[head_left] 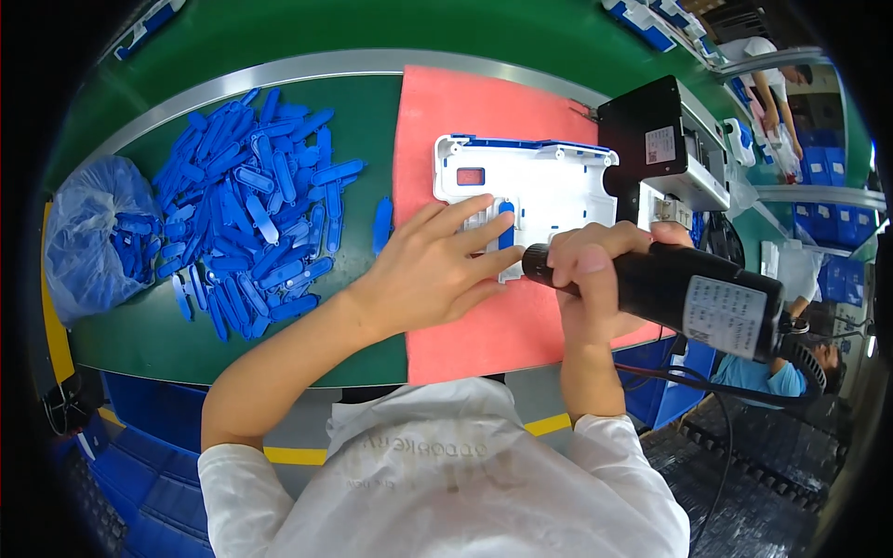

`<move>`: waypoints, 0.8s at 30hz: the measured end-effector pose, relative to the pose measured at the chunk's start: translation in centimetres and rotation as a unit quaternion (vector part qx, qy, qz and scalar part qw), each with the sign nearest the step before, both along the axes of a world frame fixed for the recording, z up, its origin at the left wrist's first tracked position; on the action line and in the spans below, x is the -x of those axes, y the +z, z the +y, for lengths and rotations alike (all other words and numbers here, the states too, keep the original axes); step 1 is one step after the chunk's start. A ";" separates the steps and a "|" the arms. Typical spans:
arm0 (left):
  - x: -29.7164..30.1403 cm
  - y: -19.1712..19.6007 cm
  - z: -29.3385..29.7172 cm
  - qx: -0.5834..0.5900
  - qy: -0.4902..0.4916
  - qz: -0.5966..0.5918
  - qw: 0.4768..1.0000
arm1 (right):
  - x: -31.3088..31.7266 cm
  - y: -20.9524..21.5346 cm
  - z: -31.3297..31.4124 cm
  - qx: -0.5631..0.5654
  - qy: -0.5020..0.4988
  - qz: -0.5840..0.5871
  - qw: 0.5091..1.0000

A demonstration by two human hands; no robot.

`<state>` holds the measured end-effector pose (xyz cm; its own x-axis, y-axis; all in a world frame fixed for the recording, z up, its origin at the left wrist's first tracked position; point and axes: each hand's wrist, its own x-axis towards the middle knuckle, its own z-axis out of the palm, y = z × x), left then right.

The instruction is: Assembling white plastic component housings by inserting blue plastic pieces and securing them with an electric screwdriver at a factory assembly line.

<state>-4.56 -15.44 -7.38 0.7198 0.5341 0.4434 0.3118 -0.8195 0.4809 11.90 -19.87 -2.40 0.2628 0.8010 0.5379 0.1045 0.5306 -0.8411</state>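
Note:
A white plastic housing (pixel 567 186) with a blue edge lies on the pink mat (pixel 474 344), its hollow side up. My left hand (pixel 423 265) rests on its near left part, fingers spread and stretched out. The fingertips lie around a small blue strip (pixel 505 212) set in the housing. In my right hand (pixel 591 270) is a black electric screwdriver (pixel 656 288), held almost level and pointing left. Its nose is close to my left fingertips at the housing's near edge. The tip itself is hidden. One loose blue plastic strip (pixel 382 225) lies left of the mat.
A large heap of blue plastic strips (pixel 260 205) covers the left of the green table. Beside it sits a clear bag (pixel 98 232) with more strips. A black machine (pixel 651 139) stands at the back right. The screwdriver's cable (pixel 805 372) hangs at right. Other people work farther right.

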 end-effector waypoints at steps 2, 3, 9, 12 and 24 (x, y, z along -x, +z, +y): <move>0.0 0.0 0.2 0.001 0.001 0.001 1.000 | -0.2 0.1 0.2 -0.003 0.015 -0.005 1.000; -0.1 0.0 0.3 0.004 -0.002 -0.006 1.000 | -0.1 0.4 0.2 -0.014 0.018 0.023 0.999; -0.1 -0.2 0.4 0.008 -0.004 -0.018 1.000 | -0.2 0.1 0.5 -0.025 0.039 0.043 0.998; -0.1 -0.4 0.3 0.006 -0.003 -0.020 1.000 | -0.3 0.0 0.4 0.005 0.025 -0.042 0.999; -0.4 -0.6 0.2 0.028 0.011 -0.050 0.998 | -0.6 -0.4 -0.5 -0.027 0.037 -0.079 0.996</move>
